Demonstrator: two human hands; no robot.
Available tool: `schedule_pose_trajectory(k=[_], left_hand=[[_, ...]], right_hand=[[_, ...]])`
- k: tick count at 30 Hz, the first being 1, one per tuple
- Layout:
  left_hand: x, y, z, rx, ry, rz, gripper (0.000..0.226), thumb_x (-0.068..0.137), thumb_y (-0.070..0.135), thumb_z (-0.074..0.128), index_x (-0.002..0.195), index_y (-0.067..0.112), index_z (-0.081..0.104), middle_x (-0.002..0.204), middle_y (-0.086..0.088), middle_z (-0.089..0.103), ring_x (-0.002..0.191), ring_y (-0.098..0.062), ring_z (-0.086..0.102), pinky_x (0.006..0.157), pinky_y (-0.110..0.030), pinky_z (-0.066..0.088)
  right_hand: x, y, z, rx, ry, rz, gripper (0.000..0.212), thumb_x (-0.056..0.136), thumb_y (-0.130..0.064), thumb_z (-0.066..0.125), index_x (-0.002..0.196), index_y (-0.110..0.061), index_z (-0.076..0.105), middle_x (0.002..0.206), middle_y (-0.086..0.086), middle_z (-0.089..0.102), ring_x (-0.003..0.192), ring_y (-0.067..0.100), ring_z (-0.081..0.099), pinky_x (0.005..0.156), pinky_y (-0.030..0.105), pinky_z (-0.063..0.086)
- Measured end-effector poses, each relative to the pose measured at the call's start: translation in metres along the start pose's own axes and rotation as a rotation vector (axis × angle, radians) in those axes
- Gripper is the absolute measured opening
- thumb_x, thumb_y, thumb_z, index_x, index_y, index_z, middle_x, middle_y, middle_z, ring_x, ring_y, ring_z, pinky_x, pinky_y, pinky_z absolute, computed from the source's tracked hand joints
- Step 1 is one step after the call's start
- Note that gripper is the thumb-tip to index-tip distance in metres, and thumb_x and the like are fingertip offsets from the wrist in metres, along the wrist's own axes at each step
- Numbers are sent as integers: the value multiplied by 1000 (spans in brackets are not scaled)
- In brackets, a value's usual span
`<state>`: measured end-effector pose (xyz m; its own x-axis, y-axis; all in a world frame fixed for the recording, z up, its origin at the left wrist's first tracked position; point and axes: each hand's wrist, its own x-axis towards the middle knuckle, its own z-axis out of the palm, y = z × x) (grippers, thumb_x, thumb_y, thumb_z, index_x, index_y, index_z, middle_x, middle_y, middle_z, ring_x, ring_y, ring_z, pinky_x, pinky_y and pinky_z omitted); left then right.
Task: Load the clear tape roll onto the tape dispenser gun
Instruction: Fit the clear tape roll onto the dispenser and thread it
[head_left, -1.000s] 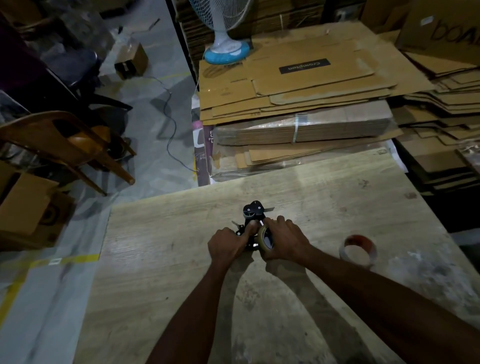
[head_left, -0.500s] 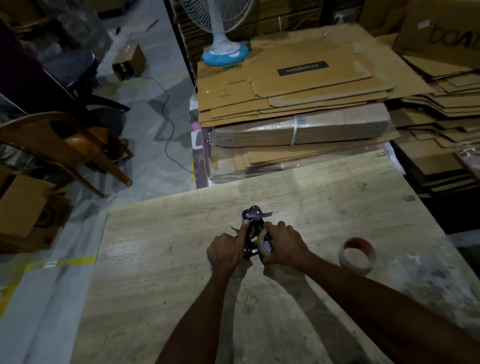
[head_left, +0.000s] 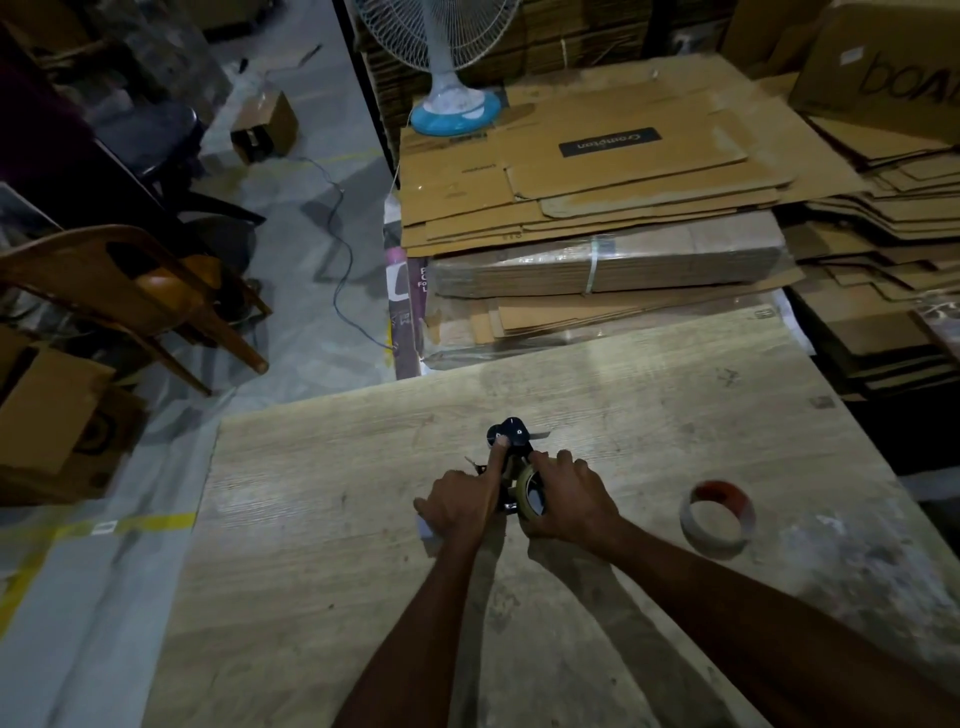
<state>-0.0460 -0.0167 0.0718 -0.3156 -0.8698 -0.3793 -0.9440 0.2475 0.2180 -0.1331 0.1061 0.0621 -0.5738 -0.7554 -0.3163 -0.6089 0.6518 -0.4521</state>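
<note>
Nearest, two bare forearms reach forward and meet at the tape gun (head_left: 513, 435), which lies on the wooden table (head_left: 311, 519) with its long axis running away from the person, black head at the far end. The left hand (head_left: 460, 501) is on the gun's near left side, fingers curled about its body while the index finger (head_left: 496, 460) stretches straight along it, tip pressed on the head. The right hand (head_left: 569, 499), on the gun's near right side, grasps the clear tape roll (head_left: 529, 491), fingers draped over its top; the roll stands on its rim, hole facing right, touching the gun's right flank. So the roll is right against the gun, probably at the hub; whether it is pushed fully home is hidden by the fingers. The next move likely turns on leading the tape's end forward along the gun to the head, where the left fingertip rests.

Right of the gun, well apart, a second roll (head_left: 719, 512) with a red core lies untouched. Beyond the gun, past the table's far edge, flat cardboard (head_left: 597, 182) is stacked, a fan (head_left: 452, 104) standing at its far left. Far left of the gun a cardboard box (head_left: 57, 410) sits on the floor; what it holds cannot be seen
</note>
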Motion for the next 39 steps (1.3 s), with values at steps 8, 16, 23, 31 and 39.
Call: schedule_pose_trajectory(k=[8,16,23,31,39], left_hand=[[1,4,5,-100,-11,-114,105,68,104,7,74,19,68,97,-9,73,101,-29,64,111,-55,26],[2,6,14,-238,140,-192,105,56,110,9,53,18,60,61,0,56,72,-24,58,100,-47,40],[1,3,22,-482,228,-293,102,50,111,30,84,23,69,87,-2,72,97,-28,64,101,-41,41],[0,2,23,-567,284,-296,96,52,109,29,82,22,55,72,0,56,82,-24,51,95,-42,45],[1,12,24,-652,239,-371,102,37,115,30,79,26,55,82,-2,65,90,-27,60,94,-45,49]], right_hand=[[-2,-2,3,-17,15,-18,82,73,-47,73,142,-19,39,121,15,51,109,34,54,84,38,46],[2,-4,1,-34,2,3,84,75,-47,74,145,-18,37,126,16,52,114,34,55,90,38,46],[1,-12,0,-98,2,27,97,66,-49,81,146,-20,34,127,15,50,113,32,55,91,36,47],[-1,-15,-5,-226,-14,-97,93,76,-50,75,151,-24,26,129,16,41,114,35,48,85,42,49],[-5,-18,-10,-84,42,110,101,65,-50,83,147,-21,31,127,15,46,111,34,55,86,38,49]])
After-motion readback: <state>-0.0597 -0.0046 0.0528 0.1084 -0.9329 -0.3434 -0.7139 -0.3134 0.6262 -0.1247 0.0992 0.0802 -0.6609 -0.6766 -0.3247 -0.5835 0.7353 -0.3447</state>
